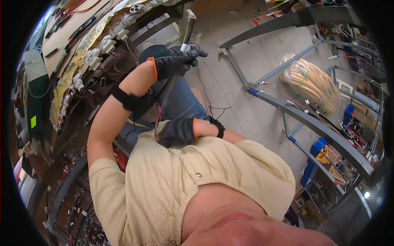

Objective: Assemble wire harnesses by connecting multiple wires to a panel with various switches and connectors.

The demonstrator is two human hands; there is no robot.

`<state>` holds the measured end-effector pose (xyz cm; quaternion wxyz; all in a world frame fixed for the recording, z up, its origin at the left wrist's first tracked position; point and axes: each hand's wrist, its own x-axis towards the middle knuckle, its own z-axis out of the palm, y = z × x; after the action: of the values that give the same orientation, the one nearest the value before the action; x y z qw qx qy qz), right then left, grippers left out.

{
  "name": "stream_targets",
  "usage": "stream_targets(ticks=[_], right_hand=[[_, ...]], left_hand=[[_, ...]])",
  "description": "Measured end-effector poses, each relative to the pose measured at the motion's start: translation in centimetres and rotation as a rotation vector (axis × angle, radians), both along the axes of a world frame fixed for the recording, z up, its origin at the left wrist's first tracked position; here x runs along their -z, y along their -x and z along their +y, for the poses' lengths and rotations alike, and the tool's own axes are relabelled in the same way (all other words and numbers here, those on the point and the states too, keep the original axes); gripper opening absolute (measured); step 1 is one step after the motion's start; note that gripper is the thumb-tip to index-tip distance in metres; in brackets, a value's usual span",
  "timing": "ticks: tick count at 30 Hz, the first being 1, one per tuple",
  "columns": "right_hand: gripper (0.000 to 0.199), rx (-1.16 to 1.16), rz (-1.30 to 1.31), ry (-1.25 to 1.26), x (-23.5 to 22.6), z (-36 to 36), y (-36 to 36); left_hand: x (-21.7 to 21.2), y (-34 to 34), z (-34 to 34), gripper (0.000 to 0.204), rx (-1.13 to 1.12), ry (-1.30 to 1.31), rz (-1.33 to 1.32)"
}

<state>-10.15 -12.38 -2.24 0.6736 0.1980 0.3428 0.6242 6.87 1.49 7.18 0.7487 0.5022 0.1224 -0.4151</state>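
Note:
My left hand (176, 61), in a black glove with an orange cuff, is raised ahead of me and closed around a dark wire bundle (164, 96). The bundle runs up past the hand to a white connector (191, 14) and down to my chest. There my right hand (176, 132), gloved the same way, grips the bundle's lower part against my beige shirt (197, 180). Both wrists carry black bands.
A long harness board (82, 53) with white connectors, yellow sheets and loose wires runs along the left. Grey metal racks (312, 121) stand on the right, holding a clear bag of tan wires (312, 82) and blue bins (316, 158). A tiled floor (230, 90) lies between.

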Motion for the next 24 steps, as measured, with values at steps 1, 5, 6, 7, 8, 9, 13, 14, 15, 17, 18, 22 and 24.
stream_targets(ticks=[1,5,6,7,8,9,13,14,15,17,18,22,24], right_hand=[[0.043,-0.072,-0.643,0.094,-2.6,-1.8,-3.7],[0.091,0.32,-0.893,0.126,0.6,-6.6,-14.8],[0.094,0.364,-0.806,0.233,-1.3,-5.9,-16.6],[0.096,0.414,-0.717,0.353,-2.6,-5.5,-18.0],[0.088,0.535,-0.636,0.375,-2.5,-4.6,-19.0],[0.088,0.52,-0.635,0.369,-2.0,-3.5,-19.7],[0.054,0.49,-0.914,0.629,0.4,-0.9,-23.0],[0.046,0.403,-0.974,0.72,-0.4,-0.1,-23.5],[0.038,0.324,-1.025,0.828,-0.5,-0.1,-23.9],[0.029,0.386,-1.09,0.93,2.1,-1.0,-24.2],[0.03,0.316,-1.045,1.019,2.0,-0.9,-23.9],[0.033,-0.038,-1.063,1.104,3.1,-1.4,-23.4],[0.033,-0.305,-1.095,1.107,4.2,-0.9,-23.8]], left_hand=[[-1.2,0.3,0.0,0.032,-0.008,-0.001,0.004],[-1.4,4.1,-1.7,0.027,-0.024,-0.21,-0.3],[-1.4,4.9,-1.5,0.028,0.024,-0.252,-0.297],[-1.1,5.6,-1.6,0.028,0.084,-0.282,-0.293],[-0.6,6.5,-1.7,0.028,0.078,-0.279,-0.29],[0.6,7.6,-1.5,0.028,0.034,-0.245,-0.269],[3.1,9.2,-2.4,0.032,-0.462,-0.154,-0.148],[7.1,10.1,-1.6,0.036,-0.513,-0.124,-0.158],[7.3,10.2,-1.2,0.036,-0.515,-0.118,-0.154],[6.5,10.2,-0.7,0.037,-0.493,-0.122,-0.206],[6.6,10.5,-0.7,0.037,-0.506,-0.122,-0.204],[5.6,10.9,-0.7,0.038,-0.592,0.009,-0.172],[5.3,10.9,-0.7,0.038,-0.628,0.077,-0.107]])
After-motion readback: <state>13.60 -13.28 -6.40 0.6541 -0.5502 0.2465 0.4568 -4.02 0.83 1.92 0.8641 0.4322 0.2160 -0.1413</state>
